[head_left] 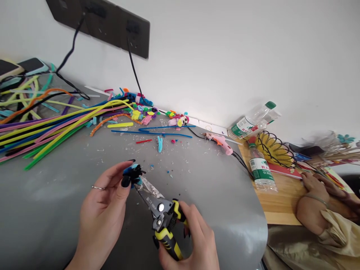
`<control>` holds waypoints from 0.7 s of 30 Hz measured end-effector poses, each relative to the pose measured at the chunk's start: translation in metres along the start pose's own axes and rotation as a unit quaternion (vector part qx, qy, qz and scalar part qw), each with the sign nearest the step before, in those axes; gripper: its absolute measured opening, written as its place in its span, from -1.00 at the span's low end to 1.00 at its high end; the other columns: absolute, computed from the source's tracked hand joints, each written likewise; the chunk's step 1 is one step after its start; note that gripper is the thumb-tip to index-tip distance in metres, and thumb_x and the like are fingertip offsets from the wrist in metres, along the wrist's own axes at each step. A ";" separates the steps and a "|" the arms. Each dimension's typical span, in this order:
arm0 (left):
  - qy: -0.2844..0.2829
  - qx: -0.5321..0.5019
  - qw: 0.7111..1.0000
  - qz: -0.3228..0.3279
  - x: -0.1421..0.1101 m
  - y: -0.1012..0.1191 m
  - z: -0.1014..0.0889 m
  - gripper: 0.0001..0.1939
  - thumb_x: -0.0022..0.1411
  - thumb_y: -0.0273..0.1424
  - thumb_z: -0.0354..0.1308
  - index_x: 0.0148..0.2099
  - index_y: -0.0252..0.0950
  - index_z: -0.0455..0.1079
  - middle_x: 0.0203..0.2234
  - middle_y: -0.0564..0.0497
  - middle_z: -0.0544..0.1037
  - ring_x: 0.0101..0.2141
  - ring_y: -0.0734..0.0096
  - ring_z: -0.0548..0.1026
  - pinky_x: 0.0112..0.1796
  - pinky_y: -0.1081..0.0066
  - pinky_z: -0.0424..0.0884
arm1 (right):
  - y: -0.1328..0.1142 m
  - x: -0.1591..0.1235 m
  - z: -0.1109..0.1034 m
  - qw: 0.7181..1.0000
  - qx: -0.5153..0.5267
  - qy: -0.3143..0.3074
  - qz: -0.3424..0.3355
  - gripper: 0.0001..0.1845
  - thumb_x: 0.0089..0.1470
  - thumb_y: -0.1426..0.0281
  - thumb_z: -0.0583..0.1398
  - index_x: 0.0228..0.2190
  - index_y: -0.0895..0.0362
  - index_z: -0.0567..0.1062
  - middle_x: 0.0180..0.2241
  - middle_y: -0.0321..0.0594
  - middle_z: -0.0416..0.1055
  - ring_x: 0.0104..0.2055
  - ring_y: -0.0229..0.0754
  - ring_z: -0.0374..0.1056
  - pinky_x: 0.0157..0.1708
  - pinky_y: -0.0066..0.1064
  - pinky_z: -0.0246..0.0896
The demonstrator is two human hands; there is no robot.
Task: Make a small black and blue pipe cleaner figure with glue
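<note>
Grey tabletop (225, 187) against white wall (202, 67)

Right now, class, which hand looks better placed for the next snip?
Probably the right hand: it holds the cutters, their blades beside the fuzzy piece that the left hand pinches.

Passable — grey tabletop (225, 195), right side | blocking — glue gun (223, 144) | left tangle (64, 125): height unclear

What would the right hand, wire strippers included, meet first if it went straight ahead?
Likely the blue-and-black pipe-cleaner piece in the left hand, right at the tips of the wire strippers; depth is unclear, so they may already touch.
</note>
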State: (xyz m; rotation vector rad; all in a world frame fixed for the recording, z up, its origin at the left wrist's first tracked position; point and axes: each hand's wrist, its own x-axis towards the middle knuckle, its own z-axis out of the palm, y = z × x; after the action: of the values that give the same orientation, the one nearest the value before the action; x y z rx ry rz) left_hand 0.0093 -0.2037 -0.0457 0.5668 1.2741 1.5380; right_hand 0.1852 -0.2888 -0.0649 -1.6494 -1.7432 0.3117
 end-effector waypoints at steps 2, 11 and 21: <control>-0.004 0.004 1.000 0.000 0.000 -0.001 -0.002 -0.63 0.11 -0.05 0.57 -0.05 0.05 0.68 -0.04 0.13 0.74 0.09 0.25 0.62 0.00 0.58 0.52 | 0.000 0.001 0.000 1.000 0.008 0.001 -0.007 -0.28 -0.07 0.38 0.34 0.18 -0.03 0.48 -0.24 -0.17 0.55 -0.40 -0.06 0.48 -0.51 -0.35 0.36; -0.005 -0.015 1.000 -0.007 -0.003 0.000 -0.001 -0.68 0.08 -0.06 0.59 -0.13 0.04 0.69 -0.16 0.09 0.74 -0.03 0.24 0.64 -0.08 0.51 0.55 | -0.002 0.005 0.002 1.000 0.019 0.005 -0.022 -0.33 -0.03 0.39 0.32 0.17 0.01 0.48 -0.25 -0.16 0.55 -0.40 -0.07 0.46 -0.52 -0.36 0.36; -0.002 -0.050 0.999 -0.003 0.000 -0.008 -0.002 -0.65 -0.02 -0.10 0.63 -0.17 0.01 0.70 -0.23 0.02 0.75 -0.19 0.15 0.65 -0.28 0.38 0.61 | -0.001 -0.011 0.011 0.999 -0.043 0.014 0.005 -0.33 0.01 0.30 0.33 0.19 0.05 0.48 -0.06 -0.03 0.64 -0.17 0.08 0.65 -0.34 -0.32 0.58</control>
State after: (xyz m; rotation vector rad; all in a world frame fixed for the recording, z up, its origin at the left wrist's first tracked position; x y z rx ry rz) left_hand 0.0107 -0.2049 -0.0535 0.5002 1.1876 1.5862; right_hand 0.1774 -0.2963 -0.0757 -1.7165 -1.7506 0.2200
